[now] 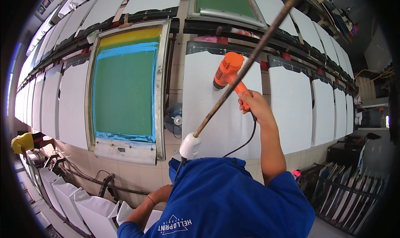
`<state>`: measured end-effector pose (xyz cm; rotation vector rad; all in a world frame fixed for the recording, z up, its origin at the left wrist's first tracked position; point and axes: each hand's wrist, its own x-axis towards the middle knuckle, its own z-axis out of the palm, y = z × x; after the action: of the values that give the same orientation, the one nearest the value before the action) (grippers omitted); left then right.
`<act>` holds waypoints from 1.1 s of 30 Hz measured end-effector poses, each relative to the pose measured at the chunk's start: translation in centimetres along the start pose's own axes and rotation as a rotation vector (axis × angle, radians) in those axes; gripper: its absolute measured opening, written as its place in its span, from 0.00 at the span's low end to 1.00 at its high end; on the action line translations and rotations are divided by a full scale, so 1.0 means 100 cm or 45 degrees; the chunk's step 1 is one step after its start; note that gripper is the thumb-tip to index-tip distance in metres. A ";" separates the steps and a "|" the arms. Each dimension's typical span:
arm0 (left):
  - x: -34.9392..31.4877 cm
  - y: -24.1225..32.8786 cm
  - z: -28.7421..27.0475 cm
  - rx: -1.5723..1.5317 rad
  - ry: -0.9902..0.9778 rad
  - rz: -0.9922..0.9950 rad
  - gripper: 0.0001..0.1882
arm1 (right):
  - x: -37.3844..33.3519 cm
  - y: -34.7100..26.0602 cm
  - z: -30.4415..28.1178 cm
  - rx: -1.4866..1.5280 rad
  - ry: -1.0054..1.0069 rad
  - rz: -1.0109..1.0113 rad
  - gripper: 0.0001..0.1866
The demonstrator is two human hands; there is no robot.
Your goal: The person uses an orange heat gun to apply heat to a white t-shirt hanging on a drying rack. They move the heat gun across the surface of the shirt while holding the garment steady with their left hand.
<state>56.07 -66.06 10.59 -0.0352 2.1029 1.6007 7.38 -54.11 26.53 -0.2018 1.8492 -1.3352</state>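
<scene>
My right hand (255,106) is closed around the handle of an orange heat gun (228,69). The gun's dark nozzle points down and left over a white fabric-covered pallet (204,113), apparently a little above it. A black cord (248,140) runs from the handle toward my blue shirt. My left hand (160,193) rests low against my side, its fingers hidden by the shirt. Left of the pallet lies a screen-printing frame (161,88) with green mesh and blue tape along its inner edges.
A rusty rod (250,59) slants across the view, ending at a white plastic fitting (190,146). Rows of white pallets (290,108) stretch both ways. Another green screen (225,2) lies beyond. A fan-like device (177,119) sits between pallets. A person in yellow (23,143) is far left.
</scene>
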 end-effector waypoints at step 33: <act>0.004 0.017 -0.010 0.267 -0.137 0.009 0.19 | 0.058 -0.007 0.057 -0.006 -0.148 -0.230 0.17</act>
<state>54.85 -66.34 12.12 0.1264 2.1757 1.3470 7.35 -61.72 23.57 -0.4488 1.7700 -1.4100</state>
